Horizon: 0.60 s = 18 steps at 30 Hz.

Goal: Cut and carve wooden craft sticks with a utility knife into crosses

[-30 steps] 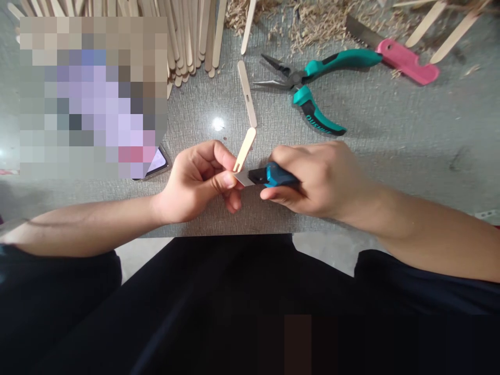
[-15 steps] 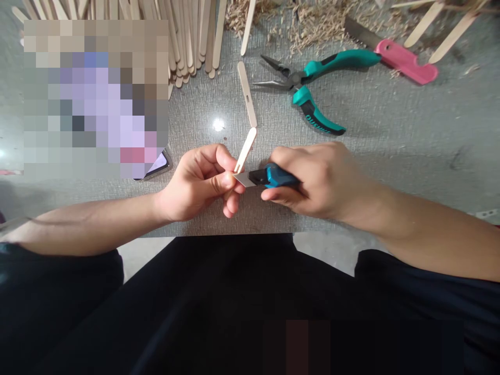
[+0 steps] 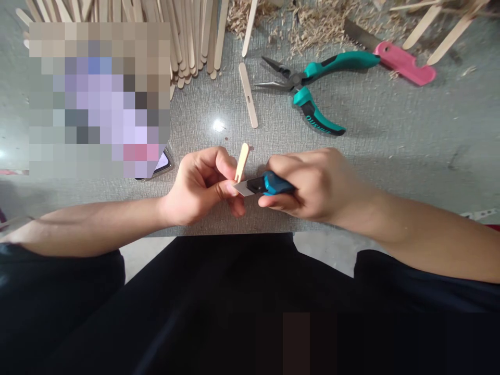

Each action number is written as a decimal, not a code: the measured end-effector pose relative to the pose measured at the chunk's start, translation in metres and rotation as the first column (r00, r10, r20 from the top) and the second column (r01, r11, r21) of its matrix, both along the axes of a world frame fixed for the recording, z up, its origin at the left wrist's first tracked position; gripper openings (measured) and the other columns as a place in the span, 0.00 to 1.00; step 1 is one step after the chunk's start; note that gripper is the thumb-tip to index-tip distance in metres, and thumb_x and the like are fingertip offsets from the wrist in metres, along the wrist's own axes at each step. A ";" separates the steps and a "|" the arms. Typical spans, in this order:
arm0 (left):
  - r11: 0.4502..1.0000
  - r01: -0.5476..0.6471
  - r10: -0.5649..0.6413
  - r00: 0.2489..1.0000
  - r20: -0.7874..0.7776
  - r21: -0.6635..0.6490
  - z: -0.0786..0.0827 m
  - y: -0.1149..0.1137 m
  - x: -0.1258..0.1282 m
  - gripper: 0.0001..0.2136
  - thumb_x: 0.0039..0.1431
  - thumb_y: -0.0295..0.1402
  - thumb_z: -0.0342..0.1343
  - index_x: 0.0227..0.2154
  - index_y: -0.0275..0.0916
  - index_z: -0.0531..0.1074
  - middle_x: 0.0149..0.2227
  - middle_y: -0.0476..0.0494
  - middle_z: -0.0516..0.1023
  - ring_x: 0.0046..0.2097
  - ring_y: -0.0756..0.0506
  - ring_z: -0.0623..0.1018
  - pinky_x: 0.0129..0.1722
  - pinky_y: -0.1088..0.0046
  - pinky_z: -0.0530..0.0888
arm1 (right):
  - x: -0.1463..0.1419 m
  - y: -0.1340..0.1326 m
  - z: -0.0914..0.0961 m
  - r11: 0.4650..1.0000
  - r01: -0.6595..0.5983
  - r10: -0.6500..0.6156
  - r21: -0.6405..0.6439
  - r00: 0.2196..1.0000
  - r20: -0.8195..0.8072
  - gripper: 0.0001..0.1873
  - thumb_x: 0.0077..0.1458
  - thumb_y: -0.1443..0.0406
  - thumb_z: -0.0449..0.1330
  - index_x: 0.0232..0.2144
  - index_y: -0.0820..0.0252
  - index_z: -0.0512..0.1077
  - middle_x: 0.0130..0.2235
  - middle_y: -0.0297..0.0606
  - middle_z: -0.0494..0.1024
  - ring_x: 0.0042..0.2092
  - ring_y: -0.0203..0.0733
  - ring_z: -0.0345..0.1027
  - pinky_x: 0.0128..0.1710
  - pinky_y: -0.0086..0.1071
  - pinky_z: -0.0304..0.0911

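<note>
My left hand pinches a small wooden stick between thumb and fingers, and the stick points up and away from me. My right hand is closed round a blue and black utility knife. The knife's short blade touches the lower end of the stick, right against my left thumb. Both hands rest over the near edge of the grey table.
Teal needle-nose pliers lie open beyond my right hand. A pink-handled saw lies further back with wood shavings. A slotted stick lies alone. A pile of sticks sits at the back left. A phone corner shows beside a blurred patch.
The stick has slid down into my left hand, so less of it sticks out, and it stands more upright. Both hands have shifted slightly towards me.
</note>
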State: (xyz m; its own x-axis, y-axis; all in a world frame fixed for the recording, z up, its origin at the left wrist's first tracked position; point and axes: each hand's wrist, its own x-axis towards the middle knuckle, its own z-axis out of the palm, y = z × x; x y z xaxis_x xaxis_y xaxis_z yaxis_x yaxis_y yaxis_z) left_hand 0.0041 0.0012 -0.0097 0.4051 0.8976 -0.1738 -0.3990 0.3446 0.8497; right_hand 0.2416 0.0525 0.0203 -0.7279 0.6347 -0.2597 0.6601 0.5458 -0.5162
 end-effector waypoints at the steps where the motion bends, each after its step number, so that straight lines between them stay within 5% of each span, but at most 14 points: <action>1: 1.000 -0.004 0.004 1.000 0.000 0.005 0.000 0.000 0.000 0.23 0.60 0.43 0.77 0.32 0.39 0.67 0.29 0.53 0.81 0.25 0.49 0.86 0.23 0.81 0.82 | -0.001 0.000 0.000 1.000 0.003 -0.003 -0.002 1.000 0.001 0.48 0.65 0.26 0.30 0.33 0.53 0.70 0.26 0.40 0.72 0.27 0.46 0.65 0.29 0.40 0.49; 10: 0.983 0.126 -0.106 0.983 0.149 -0.133 -0.002 0.009 -0.004 0.21 0.60 0.41 0.77 0.33 0.39 0.68 0.30 0.51 0.85 0.22 0.49 0.84 0.20 0.79 0.81 | -0.003 0.002 0.007 0.999 0.032 -0.032 0.033 0.999 0.001 0.48 0.67 0.27 0.29 0.36 0.54 0.72 0.27 0.42 0.75 0.30 0.49 0.71 0.30 0.40 0.51; 18: 0.983 0.113 -0.105 0.993 0.059 -0.147 -0.001 0.011 -0.006 0.23 0.59 0.46 0.78 0.32 0.40 0.69 0.27 0.52 0.82 0.19 0.49 0.82 0.16 0.77 0.79 | 0.004 0.003 0.006 0.997 0.020 -0.022 0.075 1.000 0.021 0.48 0.68 0.28 0.30 0.37 0.54 0.73 0.28 0.42 0.75 0.31 0.48 0.70 0.31 0.40 0.53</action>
State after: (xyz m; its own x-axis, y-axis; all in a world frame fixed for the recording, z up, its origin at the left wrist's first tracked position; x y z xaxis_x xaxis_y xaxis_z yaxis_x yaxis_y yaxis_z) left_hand -0.0020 0.0119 -0.0102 0.5107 0.8131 -0.2794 -0.3937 0.5101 0.7647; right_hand 0.2454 0.0558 0.0259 -0.7088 0.6681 -0.2265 0.6824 0.5680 -0.4601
